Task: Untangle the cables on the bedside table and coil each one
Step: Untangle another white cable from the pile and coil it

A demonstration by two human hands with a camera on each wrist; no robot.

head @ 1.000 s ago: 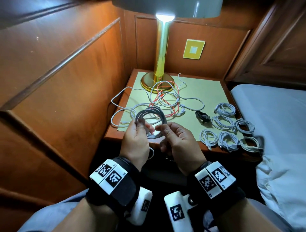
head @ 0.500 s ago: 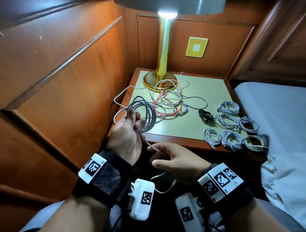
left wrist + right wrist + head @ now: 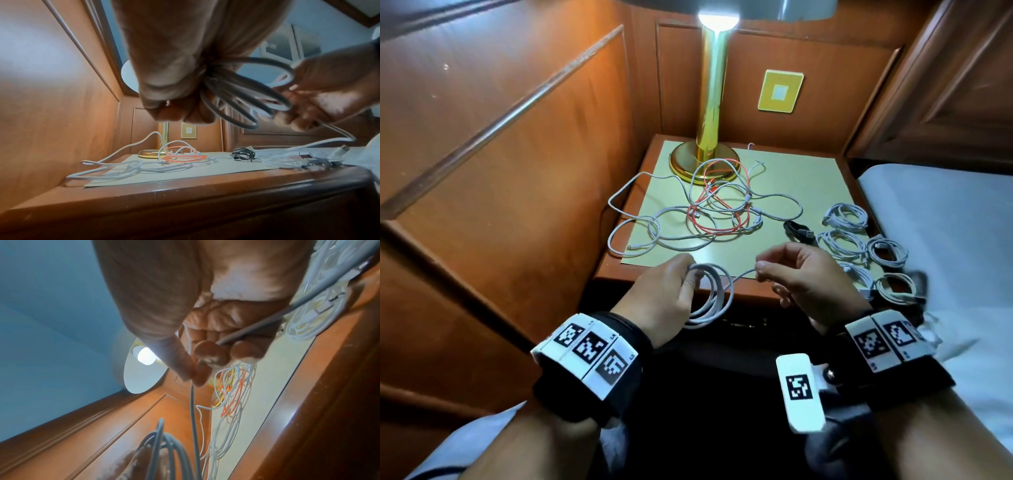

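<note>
My left hand grips a coil of white cable in front of the bedside table's near edge; the loops hang from its fingers. My right hand pinches the loose tail of that same cable between thumb and forefinger. A tangle of white cables and one red cable lies on the yellow mat near the lamp base. Several coiled white cables and a small black coil lie at the mat's right side.
A brass lamp stands lit at the back of the bedside table. Wood panelling closes the left side and the back. A bed with white sheets adjoins the right. A yellow wall switch is behind.
The left hand has lowered the coil from above the table's left corner to in front of its near edge. The right hand has risen from below the edge and now pinches the tail.
</note>
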